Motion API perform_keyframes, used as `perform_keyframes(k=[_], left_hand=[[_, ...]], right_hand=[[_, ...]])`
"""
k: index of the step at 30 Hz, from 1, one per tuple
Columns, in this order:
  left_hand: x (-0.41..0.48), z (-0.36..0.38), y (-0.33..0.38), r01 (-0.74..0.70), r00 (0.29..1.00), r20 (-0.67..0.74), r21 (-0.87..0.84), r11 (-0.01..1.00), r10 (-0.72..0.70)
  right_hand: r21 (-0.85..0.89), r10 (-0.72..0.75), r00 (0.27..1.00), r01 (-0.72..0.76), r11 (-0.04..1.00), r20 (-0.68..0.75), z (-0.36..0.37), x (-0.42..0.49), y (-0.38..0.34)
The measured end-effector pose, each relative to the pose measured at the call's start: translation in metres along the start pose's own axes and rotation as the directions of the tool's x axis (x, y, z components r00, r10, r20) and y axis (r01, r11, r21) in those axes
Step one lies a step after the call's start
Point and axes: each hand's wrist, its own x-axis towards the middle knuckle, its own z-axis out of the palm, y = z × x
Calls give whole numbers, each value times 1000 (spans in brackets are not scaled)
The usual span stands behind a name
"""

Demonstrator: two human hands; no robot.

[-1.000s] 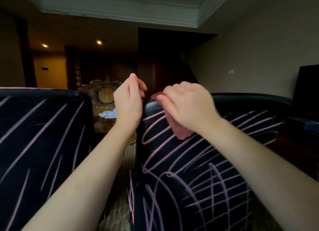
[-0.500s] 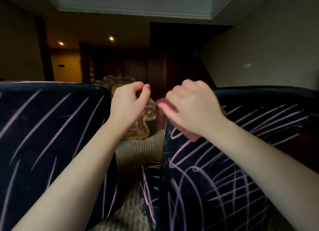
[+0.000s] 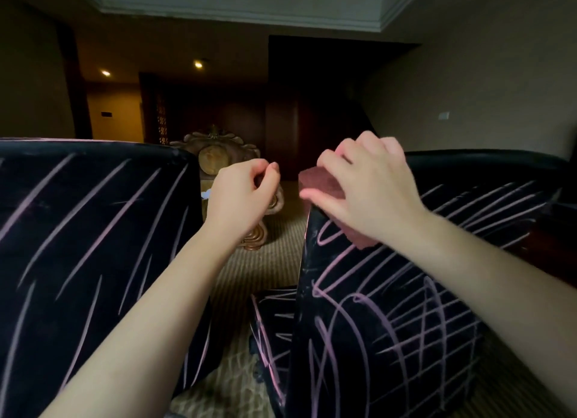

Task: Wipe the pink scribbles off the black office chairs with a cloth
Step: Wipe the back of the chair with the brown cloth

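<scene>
The right hand (image 3: pixel 371 192) holds a folded dark-pink cloth (image 3: pixel 320 182) against the top left corner of the right chair (image 3: pixel 406 308). Its fingers bend over the cloth's top and the thumb lies along the near edge. One end of the cloth sticks out left of the fingers, past the chair's edge, and another bit shows under the palm.

The left hand (image 3: pixel 242 196) is raised in the gap between the two chairs and touches neither. Its fingers are curled in with the thumb tip against the forefinger, and nothing shows in it.

The left chair (image 3: pixel 93 230) stands near on the left, its black back crossed by long slanted pink scribbles (image 3: pixel 103 227). The right chair's back carries denser loops and crossing lines, also right below the cloth. A lower dark part of it, near the floor, is marked too.

Far between the chairs stands a carved table (image 3: pixel 215 158) on striped carpet (image 3: pixel 268 261). Two ceiling lights (image 3: pixel 198 64) glow far left.
</scene>
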Motion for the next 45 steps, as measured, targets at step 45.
perform_keyframes(k=[45], left_hand=[[-1, 24, 54, 108, 973, 228, -282, 953, -43]], right_hand=[[536, 602, 740, -391, 748, -300, -20, -49, 25]])
